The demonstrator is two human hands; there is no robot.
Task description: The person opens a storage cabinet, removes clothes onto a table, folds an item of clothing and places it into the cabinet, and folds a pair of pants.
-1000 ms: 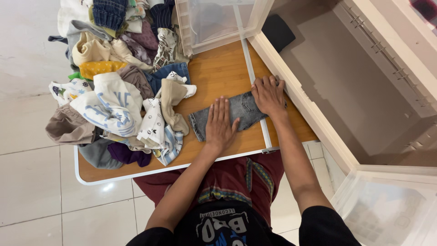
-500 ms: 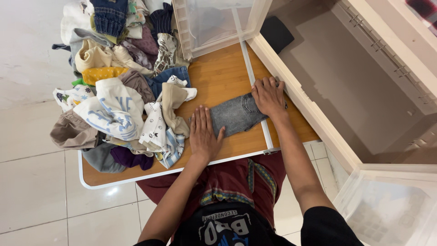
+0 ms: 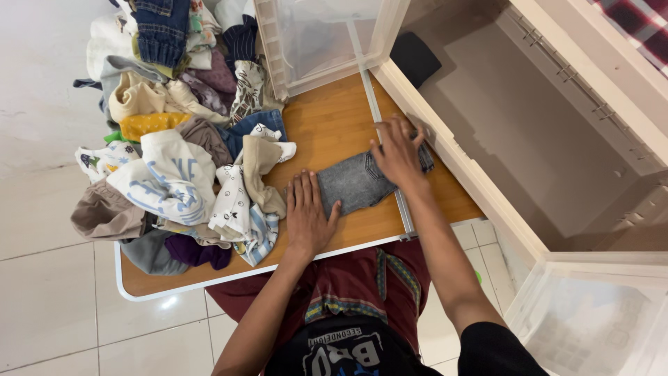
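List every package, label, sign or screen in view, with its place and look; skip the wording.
Clear plastic storage bin: far edge of the wooden table, boxy, see-through, looks empty.
Clear plastic drawer: on the floor at lower right, boxy, translucent white.
Printed shirt graphic: on the person's chest, bottom centre, white print on black fabric.
No signs or screens in view.

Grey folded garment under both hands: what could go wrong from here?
1. The grey folded garment lies across the metal strip near the table edge; a push from the right hand might slide it off.
2. The left hand sits beside the clothes pile; loose pieces could snag or drag along.
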